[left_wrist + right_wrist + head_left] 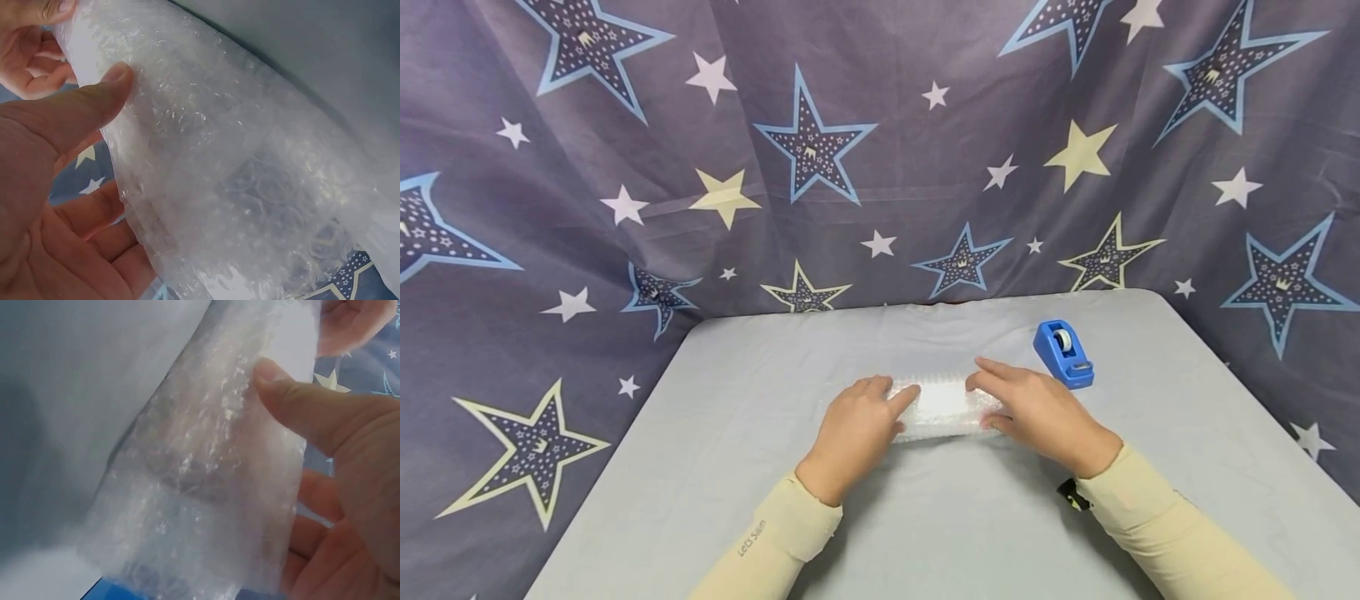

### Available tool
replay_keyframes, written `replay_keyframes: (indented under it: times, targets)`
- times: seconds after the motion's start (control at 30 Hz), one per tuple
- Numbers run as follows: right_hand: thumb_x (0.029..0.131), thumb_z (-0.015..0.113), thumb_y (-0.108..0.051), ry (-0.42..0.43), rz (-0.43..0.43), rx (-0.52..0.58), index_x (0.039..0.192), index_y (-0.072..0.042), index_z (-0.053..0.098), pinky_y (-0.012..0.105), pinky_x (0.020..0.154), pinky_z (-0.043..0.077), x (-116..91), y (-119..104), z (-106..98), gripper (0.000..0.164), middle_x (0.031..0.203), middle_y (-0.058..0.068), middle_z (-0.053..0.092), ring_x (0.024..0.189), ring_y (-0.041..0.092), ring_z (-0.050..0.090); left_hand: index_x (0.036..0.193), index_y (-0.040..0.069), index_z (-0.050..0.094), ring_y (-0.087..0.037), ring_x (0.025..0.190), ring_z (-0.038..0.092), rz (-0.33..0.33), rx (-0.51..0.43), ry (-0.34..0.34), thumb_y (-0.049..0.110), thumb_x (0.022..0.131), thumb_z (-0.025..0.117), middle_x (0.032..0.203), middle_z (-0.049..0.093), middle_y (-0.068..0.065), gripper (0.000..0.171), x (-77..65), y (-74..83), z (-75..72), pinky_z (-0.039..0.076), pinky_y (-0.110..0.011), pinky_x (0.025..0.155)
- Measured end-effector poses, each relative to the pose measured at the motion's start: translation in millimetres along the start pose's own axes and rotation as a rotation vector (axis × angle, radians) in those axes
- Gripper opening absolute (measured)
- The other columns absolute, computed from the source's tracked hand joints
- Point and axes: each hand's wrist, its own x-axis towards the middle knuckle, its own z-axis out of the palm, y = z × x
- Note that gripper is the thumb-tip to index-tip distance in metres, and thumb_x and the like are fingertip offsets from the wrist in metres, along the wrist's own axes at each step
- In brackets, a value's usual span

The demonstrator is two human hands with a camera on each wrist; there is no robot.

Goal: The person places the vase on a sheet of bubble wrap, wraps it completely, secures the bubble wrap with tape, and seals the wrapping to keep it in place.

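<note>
A flattened roll of clear bubble wrap (942, 410) lies crosswise on the grey-covered table in the head view. At its left end my left hand (853, 429) grips it, thumb on the near side and fingers over the far side. My right hand (1048, 415) holds the right end in a similar way. Up close in the left wrist view, the thumb (94, 103) presses into the crinkled wrap (206, 125) with the fingers behind it. The right wrist view has the other thumb (300, 403) lying on the plastic (200, 456). Layers of wrap hide whatever is inside.
A blue tape dispenser (1066, 367) with a roll of tape stands just beyond my right hand. The pale grey table cover (722, 467) spreads around the wrap. Behind the table hangs a dark curtain (895, 183) with printed stars.
</note>
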Motion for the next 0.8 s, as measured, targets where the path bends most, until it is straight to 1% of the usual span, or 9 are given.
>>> replay_keyframes:
  times: [0.07, 0.17, 0.3, 0.43, 0.5, 0.57, 0.67, 0.73, 0.8]
  targets:
    - [0.076, 0.093, -0.026, 0.003, -0.014, -0.012, 0.121, -0.025, 0.067, 0.042, 0.082, 0.06, 0.0, 0.9, 0.4, 0.052, 0.146, 0.01, 0.061, 0.11, 0.028, 0.074, 0.127, 0.022, 0.072, -0.032, 0.093, 0.071, 0.008, 0.006, 0.006, 0.022, 0.072, 0.093, 0.109, 0.072, -0.015, 0.058, 0.2, 0.4, 0.0, 0.059, -0.043, 0.082]
    - [0.076, 0.092, -0.028, 0.002, -0.026, -0.031, 0.119, -0.026, 0.068, 0.042, 0.081, 0.06, 0.3, 1.4, 0.2, 0.049, 0.144, 0.007, 0.064, 0.11, 0.027, 0.073, 0.125, 0.022, 0.073, -0.033, 0.096, 0.071, 0.006, 0.012, 0.011, 0.022, 0.073, 0.093, 0.111, 0.072, -0.015, 0.056, 0.1, 0.7, -0.7, 0.059, -0.043, 0.084]
    - [0.077, 0.092, -0.028, 0.002, -0.042, -0.046, 0.116, -0.025, 0.071, 0.044, 0.088, 0.06, 0.5, 0.6, 0.0, 0.044, 0.138, 0.004, 0.068, 0.117, 0.024, 0.071, 0.124, 0.021, 0.074, -0.034, 0.101, 0.07, 0.001, -0.001, 0.014, 0.021, 0.073, 0.092, 0.113, 0.072, -0.016, 0.054, -0.2, 1.0, -1.9, 0.058, -0.046, 0.087]
    - [0.077, 0.092, -0.027, -0.004, -0.044, -0.06, 0.115, -0.024, 0.074, 0.045, 0.095, 0.058, -0.3, -0.8, -0.2, 0.042, 0.136, 0.006, 0.069, 0.12, 0.025, 0.069, 0.124, 0.019, 0.075, -0.035, 0.11, 0.068, 0.0, -0.026, 0.027, 0.018, 0.075, 0.091, 0.121, 0.069, -0.017, 0.051, 0.0, 1.0, -0.8, 0.057, -0.049, 0.09]
    - [0.077, 0.092, -0.028, -0.004, -0.043, -0.07, 0.115, -0.024, 0.074, 0.046, 0.097, 0.057, -0.4, -1.5, -0.1, 0.042, 0.136, 0.007, 0.069, 0.121, 0.026, 0.069, 0.123, 0.016, 0.075, -0.035, 0.112, 0.067, 0.009, -0.034, 0.043, 0.016, 0.075, 0.09, 0.123, 0.068, -0.017, 0.05, 0.0, 0.8, 0.6, 0.056, -0.049, 0.091]
    - [0.077, 0.091, -0.03, -0.004, -0.041, -0.084, 0.116, -0.023, 0.073, 0.047, 0.099, 0.055, -0.2, -1.8, 0.4, 0.044, 0.137, 0.008, 0.068, 0.122, 0.028, 0.068, 0.123, 0.014, 0.075, -0.034, 0.113, 0.068, 0.023, -0.026, 0.065, 0.013, 0.08, 0.086, 0.123, 0.068, -0.016, 0.045, 0.0, 0.3, 3.1, 0.056, -0.048, 0.093]
    - [0.075, 0.091, -0.034, -0.001, -0.04, -0.112, 0.12, -0.02, 0.071, 0.05, 0.102, 0.052, 0.3, -1.4, 1.5, 0.051, 0.138, 0.009, 0.067, 0.123, 0.031, 0.066, 0.124, 0.01, 0.074, -0.033, 0.113, 0.07, 0.038, -0.011, 0.098, 0.009, 0.087, 0.077, 0.121, 0.071, -0.016, 0.037, 0.0, -1.2, 8.9, 0.056, -0.046, 0.097]
    - [0.073, 0.092, -0.036, 0.001, -0.038, -0.131, 0.123, -0.019, 0.07, 0.052, 0.102, 0.051, 0.3, -0.5, 2.8, 0.057, 0.139, 0.011, 0.066, 0.123, 0.032, 0.065, 0.124, 0.009, 0.073, -0.033, 0.115, 0.071, 0.038, -0.003, 0.11, 0.009, 0.091, 0.072, 0.121, 0.073, -0.016, 0.034, 0.1, -2.5, 12.8, 0.055, -0.045, 0.1]
    - [0.072, 0.092, -0.037, 0.004, -0.033, -0.14, 0.125, -0.018, 0.069, 0.052, 0.103, 0.051, 0.1, 0.3, 4.2, 0.062, 0.139, 0.011, 0.065, 0.124, 0.033, 0.064, 0.125, 0.008, 0.073, -0.033, 0.117, 0.071, 0.032, -0.001, 0.113, 0.011, 0.093, 0.07, 0.124, 0.073, -0.016, 0.033, 0.3, -3.4, 15.7, 0.054, -0.046, 0.102]
